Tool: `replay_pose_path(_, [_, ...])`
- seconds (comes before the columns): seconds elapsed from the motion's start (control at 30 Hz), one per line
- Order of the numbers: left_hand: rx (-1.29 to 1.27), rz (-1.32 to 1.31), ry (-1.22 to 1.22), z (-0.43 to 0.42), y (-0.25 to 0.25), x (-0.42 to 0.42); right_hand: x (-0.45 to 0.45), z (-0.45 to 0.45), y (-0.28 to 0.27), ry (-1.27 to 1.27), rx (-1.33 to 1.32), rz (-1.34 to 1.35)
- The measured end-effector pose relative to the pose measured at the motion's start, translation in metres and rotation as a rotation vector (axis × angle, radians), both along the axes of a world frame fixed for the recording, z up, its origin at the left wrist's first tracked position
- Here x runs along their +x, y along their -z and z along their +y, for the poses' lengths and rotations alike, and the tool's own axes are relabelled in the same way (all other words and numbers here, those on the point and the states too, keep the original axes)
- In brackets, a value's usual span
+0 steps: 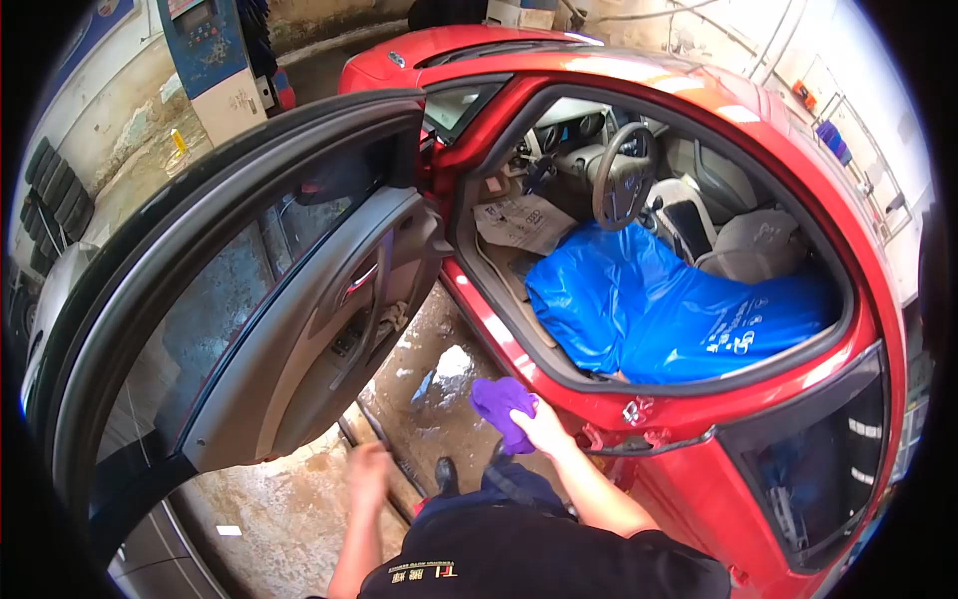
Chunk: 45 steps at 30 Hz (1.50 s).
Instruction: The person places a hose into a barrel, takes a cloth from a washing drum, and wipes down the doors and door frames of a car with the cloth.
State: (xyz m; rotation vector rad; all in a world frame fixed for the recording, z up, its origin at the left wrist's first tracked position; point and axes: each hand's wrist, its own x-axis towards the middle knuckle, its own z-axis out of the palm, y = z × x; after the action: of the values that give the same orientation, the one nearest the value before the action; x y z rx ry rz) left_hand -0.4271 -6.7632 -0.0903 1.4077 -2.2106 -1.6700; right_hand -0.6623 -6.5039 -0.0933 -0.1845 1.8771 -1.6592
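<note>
A crumpled purple cloth is gripped in my right hand, held just outside the door sill of a red car. My left hand hangs lower and to the left, near the inside of the swung-out front door. Motion blurs its fingers, and I can make out nothing in it. Past the door opening, a blue plastic cover lies over the driver's seat, below the steering wheel. A printed paper mat covers part of the footwell.
The floor between door and sill is wet, with a puddle. The rear door stands to my right. A machine cabinet is at the back left, and stacked dark tyres are by the left wall.
</note>
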Motion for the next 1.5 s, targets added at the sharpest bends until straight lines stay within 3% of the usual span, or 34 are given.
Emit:
replay_pose_path(0.03, [0.145,0.215,0.251,0.029,-0.019,-0.044,-0.009,-0.009,-0.013,0.01,-0.001,0.007])
replay_pose_path(0.07, [0.241,0.421,0.362,0.056,-0.014,-0.084,-0.019,-0.015,-0.016,0.002,-0.013,0.031])
replay_pose_path(0.1, [0.349,0.466,0.41,0.074,-0.015,-0.118,-0.029,-0.02,-0.018,-0.01,-0.023,0.052])
replay_pose_path(0.17, [0.851,0.488,0.082,0.097,-0.018,-0.184,-0.046,-0.028,-0.057,-0.128,0.106,0.067])
replay_pose_path(0.23, [0.924,0.634,-0.084,0.108,-0.02,-0.235,-0.07,-0.033,-0.084,-0.41,0.359,0.472])
replay_pose_path(0.27, [0.908,0.668,-0.099,0.106,-0.016,-0.259,-0.086,-0.026,-0.055,-0.436,0.349,0.557])
replay_pose_path(0.3, [0.895,0.671,-0.185,0.106,-0.008,-0.276,-0.106,-0.026,-0.05,-0.53,0.305,0.808])
replay_pose_path(0.4, [0.927,0.72,-0.382,0.103,0.008,-0.319,-0.145,-0.016,-0.055,-0.561,0.264,0.811])
replay_pose_path(0.5, [0.822,0.782,-0.456,0.076,0.007,-0.383,-0.183,-0.008,-0.046,-0.442,0.222,0.73])
replay_pose_path(0.57, [0.734,0.831,-0.48,0.058,0.01,-0.431,-0.2,0.006,-0.029,-0.322,0.24,0.359])
replay_pose_path(0.63, [0.539,0.97,-0.444,0.031,0.011,-0.489,-0.219,0.031,0.021,-0.399,0.277,0.328])
replay_pose_path(0.7, [0.466,1.037,-0.393,0.003,0.002,-0.546,-0.229,0.046,0.039,-0.445,0.369,0.117])
replay_pose_path(0.77, [0.167,1.015,-0.364,-0.029,0.02,-0.617,-0.24,0.061,0.059,-0.523,0.528,0.166])
replay_pose_path(0.83, [0.047,1.081,-0.349,-0.062,0.023,-0.68,-0.242,0.075,0.085,-0.444,0.567,-0.022])
replay_pose_path(0.9, [-0.426,0.767,-0.383,-0.099,0.044,-0.737,-0.245,0.09,0.113,-0.388,0.583,-0.06])
replay_pose_path(0.97, [-0.372,0.788,-0.568,-0.132,0.11,-0.781,-0.245,0.098,0.129,-0.416,0.659,-0.098])
replay_pose_path(1.03, [0.144,1.286,-0.491,-0.177,0.167,-0.804,-0.237,0.1,0.133,-0.377,0.547,0.182])
replay_pose_path(1.1, [-0.327,1.02,-0.464,-0.189,0.154,-0.786,-0.236,0.098,0.129,-0.34,0.596,0.027])
replay_pose_path(1.17, [-0.167,0.932,-0.537,-0.179,0.151,-0.783,-0.231,0.097,0.125,-0.283,0.636,-0.23])
replay_pose_path(1.3, [0.038,0.873,-0.479,-0.124,0.066,-0.751,-0.222,0.099,0.125,-0.202,0.559,-0.157])
replay_pose_path(1.33, [-0.028,0.905,-0.44,-0.104,0.05,-0.747,-0.217,0.101,0.126,-0.035,0.47,-0.409])
replay_pose_path(1.37, [-0.101,0.937,-0.411,-0.087,0.034,-0.745,-0.217,0.103,0.123,-0.008,0.457,-0.394])
replay_pose_path(1.43, [-0.278,1.019,-0.258,-0.068,-0.008,-0.742,-0.214,0.118,0.117,-0.181,0.58,-0.28])
replay_pose_path(1.5, [-0.331,0.953,-0.336,-0.051,-0.051,-0.75,-0.21,0.131,0.12,-0.141,0.532,-0.252])
